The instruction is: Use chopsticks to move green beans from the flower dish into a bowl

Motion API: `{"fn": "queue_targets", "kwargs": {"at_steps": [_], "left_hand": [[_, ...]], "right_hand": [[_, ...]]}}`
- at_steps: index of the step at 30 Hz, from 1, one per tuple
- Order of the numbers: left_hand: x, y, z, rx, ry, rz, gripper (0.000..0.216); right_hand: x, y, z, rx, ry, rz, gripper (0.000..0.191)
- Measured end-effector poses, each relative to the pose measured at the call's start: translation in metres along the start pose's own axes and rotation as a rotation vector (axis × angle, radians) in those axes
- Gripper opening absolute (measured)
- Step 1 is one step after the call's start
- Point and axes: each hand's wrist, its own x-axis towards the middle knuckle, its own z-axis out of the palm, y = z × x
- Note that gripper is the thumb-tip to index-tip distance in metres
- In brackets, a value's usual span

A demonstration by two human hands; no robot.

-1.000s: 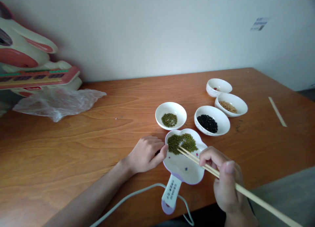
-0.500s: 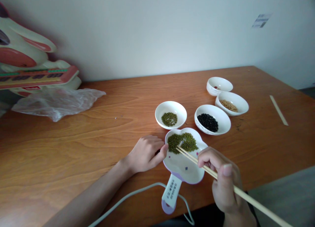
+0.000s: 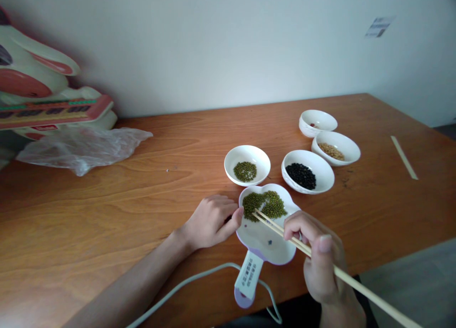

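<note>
A white flower-shaped dish (image 3: 261,240) with a lilac handle holds a heap of green mung beans (image 3: 265,203) at its far side. My right hand (image 3: 318,259) is closed on a pair of wooden chopsticks (image 3: 281,231); their tips rest at the near edge of the bean heap. My left hand (image 3: 212,221) lies curled on the table, its thumb pressed against the dish's left rim. Just beyond the dish stands a small white bowl (image 3: 247,164) with a few green beans in it.
Three more white bowls stand to the right: black beans (image 3: 307,171), tan grains (image 3: 336,147), and a nearly empty one (image 3: 318,122). A crumpled plastic bag (image 3: 80,147) and a rabbit-shaped toy (image 3: 42,95) sit far left. A chopstick wrapper (image 3: 403,163) lies far right. A white cable (image 3: 199,283) hangs at the front edge.
The chopstick tips have slid slightly left along the near edge of the bean heap. My left hand has stayed on the dish's rim.
</note>
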Motion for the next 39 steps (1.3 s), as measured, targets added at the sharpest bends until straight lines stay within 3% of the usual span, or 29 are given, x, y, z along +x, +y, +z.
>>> {"fn": "queue_targets", "kwargs": {"at_steps": [13,23,39], "left_hand": [[-0.0008,-0.0002,0.0003,0.005,0.003,0.000,0.047],[-0.0007,0.0000,-0.0003,0.009,-0.006,-0.004,0.046],[-0.0008,0.0002,-0.0006,0.006,-0.006,-0.003,0.047]], "right_hand": [[-0.0011,0.0041,0.0008,-0.017,0.056,-0.060,0.059],[-0.0019,0.0025,-0.0007,-0.015,0.013,-0.033,0.068],[-0.0019,0.0041,-0.0003,-0.037,0.018,-0.019,0.064]]}}
